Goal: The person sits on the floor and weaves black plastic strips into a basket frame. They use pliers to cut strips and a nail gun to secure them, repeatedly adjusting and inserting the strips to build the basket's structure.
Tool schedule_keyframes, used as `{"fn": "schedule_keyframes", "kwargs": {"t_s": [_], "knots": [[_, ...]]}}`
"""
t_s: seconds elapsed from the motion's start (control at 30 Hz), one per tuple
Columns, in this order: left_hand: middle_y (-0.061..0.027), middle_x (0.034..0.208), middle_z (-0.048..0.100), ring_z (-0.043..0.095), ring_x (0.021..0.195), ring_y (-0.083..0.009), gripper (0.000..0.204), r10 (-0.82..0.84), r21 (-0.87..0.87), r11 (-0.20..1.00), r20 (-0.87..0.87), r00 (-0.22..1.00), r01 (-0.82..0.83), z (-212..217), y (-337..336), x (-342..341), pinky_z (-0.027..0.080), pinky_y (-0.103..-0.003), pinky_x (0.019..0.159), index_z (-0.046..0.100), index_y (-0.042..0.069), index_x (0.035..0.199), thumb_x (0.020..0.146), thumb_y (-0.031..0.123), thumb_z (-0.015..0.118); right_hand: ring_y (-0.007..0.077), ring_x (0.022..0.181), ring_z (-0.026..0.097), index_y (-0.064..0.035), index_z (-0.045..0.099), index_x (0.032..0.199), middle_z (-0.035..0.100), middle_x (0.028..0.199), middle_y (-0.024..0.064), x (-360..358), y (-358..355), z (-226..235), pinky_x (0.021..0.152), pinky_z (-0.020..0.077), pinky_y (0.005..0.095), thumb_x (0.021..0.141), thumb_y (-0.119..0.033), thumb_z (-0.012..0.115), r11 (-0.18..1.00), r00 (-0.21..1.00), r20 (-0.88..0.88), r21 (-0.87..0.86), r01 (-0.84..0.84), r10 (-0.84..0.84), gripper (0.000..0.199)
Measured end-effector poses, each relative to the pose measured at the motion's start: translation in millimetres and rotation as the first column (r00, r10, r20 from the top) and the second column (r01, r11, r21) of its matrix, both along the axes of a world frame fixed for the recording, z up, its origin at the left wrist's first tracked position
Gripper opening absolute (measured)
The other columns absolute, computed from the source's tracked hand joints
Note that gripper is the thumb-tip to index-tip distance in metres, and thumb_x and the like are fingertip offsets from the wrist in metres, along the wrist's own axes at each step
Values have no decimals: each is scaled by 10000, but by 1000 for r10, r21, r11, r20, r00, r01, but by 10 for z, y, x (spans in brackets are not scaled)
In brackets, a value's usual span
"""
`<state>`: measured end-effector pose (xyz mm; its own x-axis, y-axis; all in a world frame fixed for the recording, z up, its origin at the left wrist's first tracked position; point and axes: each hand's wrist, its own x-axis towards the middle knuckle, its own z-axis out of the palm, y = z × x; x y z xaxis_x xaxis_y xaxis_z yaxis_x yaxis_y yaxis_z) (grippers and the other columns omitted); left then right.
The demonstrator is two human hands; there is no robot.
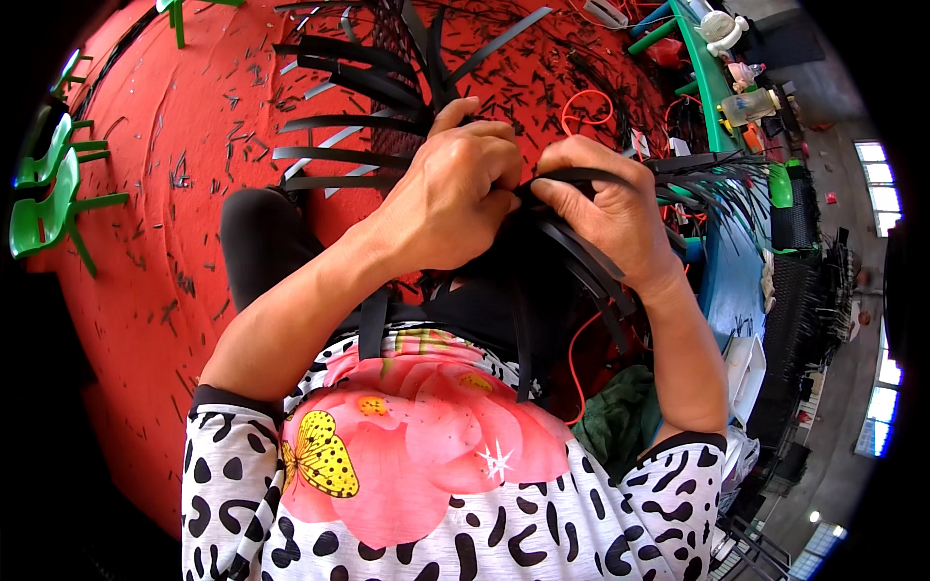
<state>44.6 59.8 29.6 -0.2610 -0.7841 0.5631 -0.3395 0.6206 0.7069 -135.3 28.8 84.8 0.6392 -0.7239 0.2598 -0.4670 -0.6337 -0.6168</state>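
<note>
Head view, leftmost first: what is out there?

Green plastic chairs (60,208) toward ten o'clock, then red floor covering (126,329) with dark clippings (184,283) at nine.

And the piece in hand?

Flat black strips (339,153) fan out at eleven o'clock, beside what looks like a meshed section (392,48) nearer twelve. They converge at the hands, just above the lap.

How do the hands stand?

At twelve o'clock the left hand (460,184) has its fingers curled at the junction; I cannot tell whether it grips a strip or only presses. At two o'clock the right hand (610,203) pinches one strip between thumb and forefinger.

How far along is it?

Partway, I'd judge. The meshed section seems done; many ends stick out loose, including a bundle beyond the right wrist, so plenty looks left. The junction itself is hidden.

Any brands or writing?

None I can read. The shirt (436,523) at six o'clock carries a flower and butterfly picture, without lettering I can make out; the clear bottle (751,107) at two is too small to read.
</note>
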Motion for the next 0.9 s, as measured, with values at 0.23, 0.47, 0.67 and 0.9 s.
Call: {"fn": "schedule_keyframes", "kwargs": {"t_s": [0.23,0.47,0.67,0.9], "knots": [[-25,709,531,566,729,-200,169,-4,35,999,20,1000,3,33,25,22,209,-481,1070,489,35,656,632,-54,631,41,596,536,3,619,792,590,646,-5,-54,-141,163,534,418,207,756,-39,624,849,996,59,527,29,-71,55],[-16,708,532,576,745,-189,189,-7,89,996,32,999,4,87,82,27,193,-486,1078,487,55,650,635,-50,644,75,604,548,5,619,732,589,637,21,-75,-191,309,565,441,235,703,-16,630,844,997,-39,532,71,-60,38],[-15,727,536,582,772,-197,197,-5,94,996,30,1000,2,117,113,2,186,-491,1084,487,57,661,630,-55,645,86,617,538,4,607,727,579,631,32,-66,-156,405,583,444,258,701,-15,625,887,991,-116,449,108,-62,37],[-16,717,529,581,774,-199,206,6,107,994,55,998,-12,160,106,0,197,-494,1080,486,60,662,623,-63,647,76,595,511,8,605,712,549,611,20,-181,-219,523,556,417,254,695,-9,632,871,994,-108,485,77,-28,36]]}}
